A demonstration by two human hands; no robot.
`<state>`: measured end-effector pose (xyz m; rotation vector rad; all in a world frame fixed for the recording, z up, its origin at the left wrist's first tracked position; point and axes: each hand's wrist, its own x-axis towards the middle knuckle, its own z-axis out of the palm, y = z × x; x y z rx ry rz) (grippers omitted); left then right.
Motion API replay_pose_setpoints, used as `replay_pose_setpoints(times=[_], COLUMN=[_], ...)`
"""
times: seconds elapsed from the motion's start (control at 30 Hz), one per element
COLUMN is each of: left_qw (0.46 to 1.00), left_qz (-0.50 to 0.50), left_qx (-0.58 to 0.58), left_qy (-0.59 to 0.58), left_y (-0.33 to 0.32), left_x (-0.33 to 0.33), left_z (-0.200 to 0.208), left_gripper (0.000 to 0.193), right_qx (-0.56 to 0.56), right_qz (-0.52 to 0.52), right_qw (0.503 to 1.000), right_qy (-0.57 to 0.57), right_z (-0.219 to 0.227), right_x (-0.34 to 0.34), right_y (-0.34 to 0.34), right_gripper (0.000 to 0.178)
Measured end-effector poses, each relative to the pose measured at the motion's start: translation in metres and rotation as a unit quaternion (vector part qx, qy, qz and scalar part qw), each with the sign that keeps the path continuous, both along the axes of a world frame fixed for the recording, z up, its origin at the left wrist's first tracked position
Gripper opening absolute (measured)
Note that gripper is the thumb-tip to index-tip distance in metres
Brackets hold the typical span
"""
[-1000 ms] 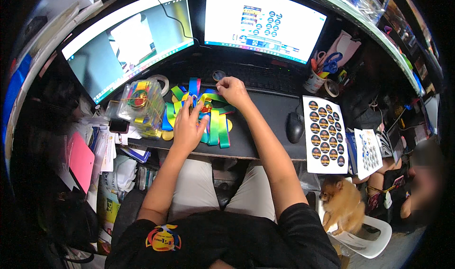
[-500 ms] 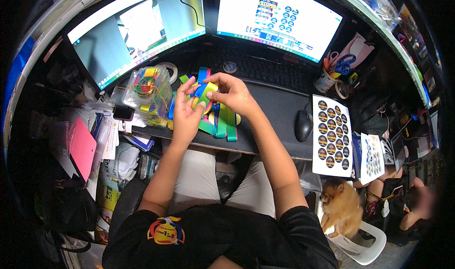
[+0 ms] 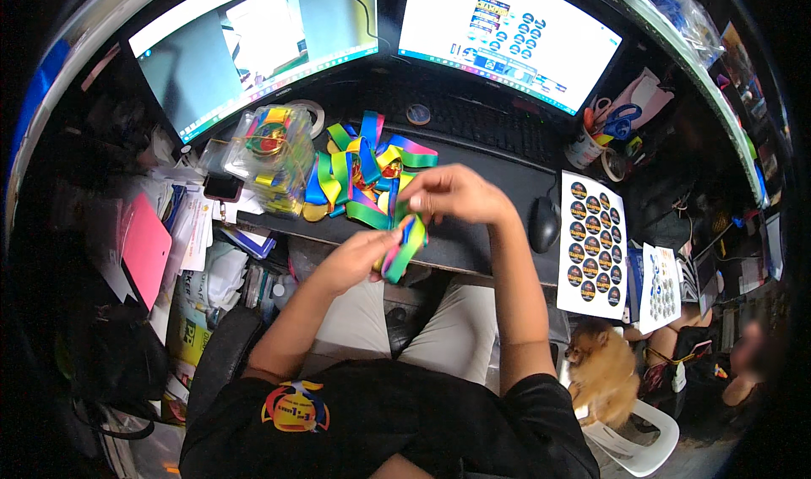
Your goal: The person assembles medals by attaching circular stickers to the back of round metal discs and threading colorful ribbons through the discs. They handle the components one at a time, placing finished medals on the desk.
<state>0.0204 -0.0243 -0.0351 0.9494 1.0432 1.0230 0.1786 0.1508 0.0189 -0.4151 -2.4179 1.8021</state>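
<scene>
Over the front edge of the desk, my left hand is closed around a folded, multicoloured medal ribbon in green, yellow, pink and blue. My right hand pinches the upper part of the same ribbon, to the right of and above the left. Any medal on this ribbon is mostly hidden by the left hand. Just beyond both hands lies a tangled pile of medals with ribbons, gold discs showing among the bands. Left of the pile stand stacked clear plastic boxes with coloured ribbon inside.
Behind are two lit monitors and a black keyboard. To the right are a mouse, a sheet of round stickers and a cup of scissors. A dog sits on a white chair, near another person.
Both hands have come away from the pile toward me and to the right, carrying one ribbon with them. The medal pile is now uncovered.
</scene>
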Motion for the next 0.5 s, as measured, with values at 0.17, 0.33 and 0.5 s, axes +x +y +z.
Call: replay_pose_setpoints(times=[0.17,0.33,0.5], left_qw=[0.893,0.931,0.978], left_qz=[-0.188,-0.268,-0.184], left_qx=[-0.001,-0.105,-0.062], left_qy=[0.409,0.223,-0.079], left_y=[-0.026,-0.031,-0.04], left_x=[0.009,0.001,-0.014], left_z=[0.002,0.007,0.011], left_gripper=[0.058,0.055,0.045], right_qx=[0.333,0.454,0.441], right_qz=[-0.315,-0.387,-0.372], right_qw=[0.888,0.787,0.779], right_qy=[-0.032,-0.158,-0.244], right_z=[-0.027,-0.042,-0.038], right_x=[-0.053,-0.095,-0.108], right_y=[0.09,0.125,0.117], right_gripper=[0.029,0.043,0.056])
